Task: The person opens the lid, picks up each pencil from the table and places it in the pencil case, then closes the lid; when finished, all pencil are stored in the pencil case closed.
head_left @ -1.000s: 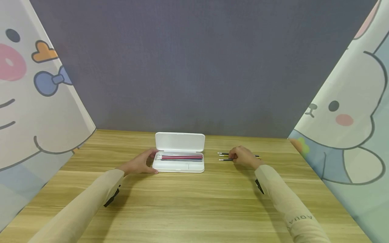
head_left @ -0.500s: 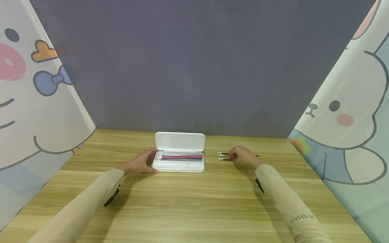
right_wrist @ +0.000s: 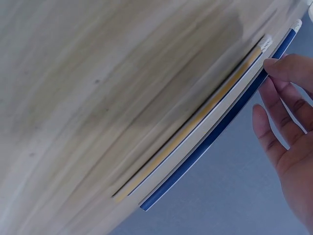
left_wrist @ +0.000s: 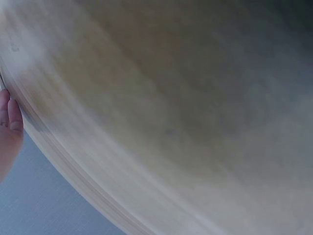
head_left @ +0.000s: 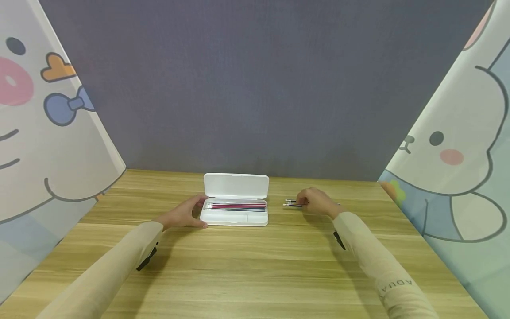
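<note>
A white pencil case (head_left: 223, 218) lies with its lid (head_left: 236, 186) raised, and several red and dark pencils (head_left: 239, 206) rest in its rear compartment. My left hand (head_left: 181, 215) holds the case's left end, thumb at the front corner and fingers at the back one. To the right, my right hand (head_left: 316, 202) pinches a dark blue pencil (right_wrist: 178, 171) near its white eraser end, between thumb and fingers. Beside it in the right wrist view lies a yellow pencil (right_wrist: 195, 119) with dark edges. The left wrist view shows only some fingers (left_wrist: 15, 117).
The wood-grain table (head_left: 247, 266) runs back to a grey panel (head_left: 255, 97). Cartoon-printed panels stand at the left (head_left: 59, 146) and right (head_left: 458, 177). The case's front compartment has a small divider near its right side.
My right hand has shifted slightly left and back, and the front dark pencil has moved with it toward the others. The left hand and the case have stayed put.
</note>
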The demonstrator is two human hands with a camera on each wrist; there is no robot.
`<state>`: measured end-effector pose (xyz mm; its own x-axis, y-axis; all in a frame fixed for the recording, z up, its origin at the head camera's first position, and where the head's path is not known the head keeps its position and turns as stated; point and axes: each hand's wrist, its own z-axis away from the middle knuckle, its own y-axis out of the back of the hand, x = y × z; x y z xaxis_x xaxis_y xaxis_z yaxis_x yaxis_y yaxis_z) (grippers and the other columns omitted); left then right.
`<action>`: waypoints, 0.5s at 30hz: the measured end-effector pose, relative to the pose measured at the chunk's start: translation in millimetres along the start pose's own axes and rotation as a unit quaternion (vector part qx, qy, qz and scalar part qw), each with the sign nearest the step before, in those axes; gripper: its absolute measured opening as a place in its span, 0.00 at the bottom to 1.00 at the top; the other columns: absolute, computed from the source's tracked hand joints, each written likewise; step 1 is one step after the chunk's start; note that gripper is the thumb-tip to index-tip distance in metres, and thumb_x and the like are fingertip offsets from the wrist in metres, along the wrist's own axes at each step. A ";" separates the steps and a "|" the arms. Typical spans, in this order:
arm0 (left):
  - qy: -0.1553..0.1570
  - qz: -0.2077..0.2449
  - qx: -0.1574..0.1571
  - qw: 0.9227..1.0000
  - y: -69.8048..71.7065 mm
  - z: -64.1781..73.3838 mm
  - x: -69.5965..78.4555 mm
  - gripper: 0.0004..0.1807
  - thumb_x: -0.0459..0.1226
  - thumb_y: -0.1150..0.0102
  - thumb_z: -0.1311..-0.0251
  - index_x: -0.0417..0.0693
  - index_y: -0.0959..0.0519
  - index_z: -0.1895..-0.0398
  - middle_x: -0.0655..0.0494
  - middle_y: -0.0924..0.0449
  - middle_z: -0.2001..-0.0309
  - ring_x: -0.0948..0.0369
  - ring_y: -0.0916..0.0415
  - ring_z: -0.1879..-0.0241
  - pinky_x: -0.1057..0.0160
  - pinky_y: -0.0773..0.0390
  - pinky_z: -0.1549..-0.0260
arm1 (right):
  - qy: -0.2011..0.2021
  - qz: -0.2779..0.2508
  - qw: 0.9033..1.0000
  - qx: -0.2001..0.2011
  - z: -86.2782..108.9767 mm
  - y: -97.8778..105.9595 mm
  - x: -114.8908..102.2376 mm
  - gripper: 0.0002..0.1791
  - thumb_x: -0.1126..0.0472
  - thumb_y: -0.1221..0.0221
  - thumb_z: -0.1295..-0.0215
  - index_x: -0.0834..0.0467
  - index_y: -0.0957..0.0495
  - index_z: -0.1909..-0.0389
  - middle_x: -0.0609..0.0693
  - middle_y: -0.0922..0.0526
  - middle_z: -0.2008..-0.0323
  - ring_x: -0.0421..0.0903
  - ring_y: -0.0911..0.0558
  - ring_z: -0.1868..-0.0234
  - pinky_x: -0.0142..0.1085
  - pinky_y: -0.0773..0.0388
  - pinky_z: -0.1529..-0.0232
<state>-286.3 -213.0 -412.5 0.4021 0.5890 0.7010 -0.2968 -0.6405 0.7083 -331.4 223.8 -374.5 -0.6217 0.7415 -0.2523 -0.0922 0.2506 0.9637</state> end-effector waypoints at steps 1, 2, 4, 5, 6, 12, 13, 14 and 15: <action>0.001 0.001 0.000 1.000 0.1 0.2 -0.3 0.45 0.40 0.27 0.61 0.35 0.40 0.40 0.42 0.28 0.48 0.46 0.33 0.46 0.40 0.43 0.41 | -0.001 -0.001 1.000 -0.001 -0.8 0.4 -1.8 0.12 0.75 0.42 0.51 0.55 0.18 0.71 0.47 0.17 0.70 0.41 0.22 0.71 0.34 0.25 0.69; 0.001 0.002 0.000 1.000 0.2 0.3 -0.6 0.45 0.40 0.27 0.61 0.35 0.40 0.40 0.42 0.28 0.49 0.46 0.33 0.46 0.40 0.43 0.41 | 0.000 -0.001 1.000 -0.002 -1.7 0.9 -3.7 0.12 0.75 0.42 0.50 0.55 0.18 0.70 0.47 0.17 0.70 0.42 0.22 0.70 0.34 0.25 0.69; 0.000 0.001 -0.001 1.000 0.2 0.4 -1.4 0.45 0.41 0.27 0.61 0.35 0.40 0.39 0.42 0.28 0.49 0.46 0.33 0.46 0.40 0.43 0.42 | 0.000 0.000 1.000 -0.003 -4.0 1.8 -7.7 0.12 0.75 0.42 0.50 0.55 0.19 0.70 0.47 0.17 0.69 0.41 0.22 0.70 0.35 0.25 0.68; 0.000 0.001 -0.001 1.000 0.2 0.4 -1.7 0.45 0.41 0.27 0.61 0.36 0.40 0.39 0.42 0.28 0.49 0.46 0.33 0.46 0.40 0.43 0.42 | 0.000 0.001 1.000 -0.004 -5.5 2.2 -9.9 0.12 0.75 0.41 0.50 0.55 0.19 0.70 0.47 0.17 0.69 0.41 0.23 0.70 0.35 0.25 0.68; 0.001 0.002 0.000 1.000 0.0 0.3 -2.1 0.45 0.41 0.27 0.61 0.36 0.40 0.39 0.42 0.28 0.49 0.47 0.33 0.46 0.40 0.43 0.41 | 0.002 0.003 1.000 -0.004 -6.8 2.6 -12.4 0.12 0.74 0.41 0.50 0.55 0.19 0.69 0.47 0.17 0.69 0.41 0.23 0.70 0.35 0.25 0.68; 0.002 0.000 0.000 1.000 -0.4 -0.3 -2.5 0.45 0.41 0.27 0.61 0.37 0.40 0.39 0.43 0.28 0.49 0.48 0.33 0.46 0.41 0.43 0.41 | 0.041 0.018 0.999 0.003 -19.0 2.0 -26.9 0.10 0.74 0.40 0.52 0.57 0.19 0.72 0.47 0.18 0.73 0.40 0.24 0.73 0.32 0.27 0.70; 0.003 0.001 0.000 1.000 -0.3 0.0 -1.9 0.45 0.41 0.27 0.61 0.37 0.40 0.39 0.43 0.28 0.49 0.47 0.33 0.46 0.41 0.43 0.41 | 0.046 0.018 0.999 0.003 -21.2 1.6 -29.4 0.10 0.74 0.40 0.52 0.57 0.19 0.72 0.47 0.19 0.73 0.39 0.25 0.73 0.32 0.27 0.71; 0.005 0.002 0.000 1.000 -0.1 0.3 -1.2 0.45 0.41 0.27 0.61 0.36 0.40 0.39 0.43 0.28 0.49 0.47 0.33 0.46 0.41 0.43 0.41 | 0.053 0.018 0.998 0.004 -23.5 1.0 -31.8 0.10 0.74 0.40 0.53 0.58 0.19 0.72 0.47 0.19 0.74 0.39 0.25 0.73 0.32 0.27 0.71; 0.007 0.002 0.000 1.000 0.0 0.9 -0.5 0.45 0.41 0.27 0.61 0.36 0.40 0.39 0.42 0.28 0.49 0.47 0.33 0.46 0.40 0.43 0.41 | 0.061 0.020 0.998 0.006 -25.9 0.3 -34.1 0.09 0.74 0.40 0.53 0.58 0.19 0.72 0.47 0.19 0.74 0.39 0.25 0.73 0.31 0.27 0.71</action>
<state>-285.8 -213.8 -412.9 0.3893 0.5926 0.7051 -0.2994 -0.6426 0.7053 -330.4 182.5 -363.4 -0.7146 0.6701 -0.2011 -0.0572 0.2305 0.9714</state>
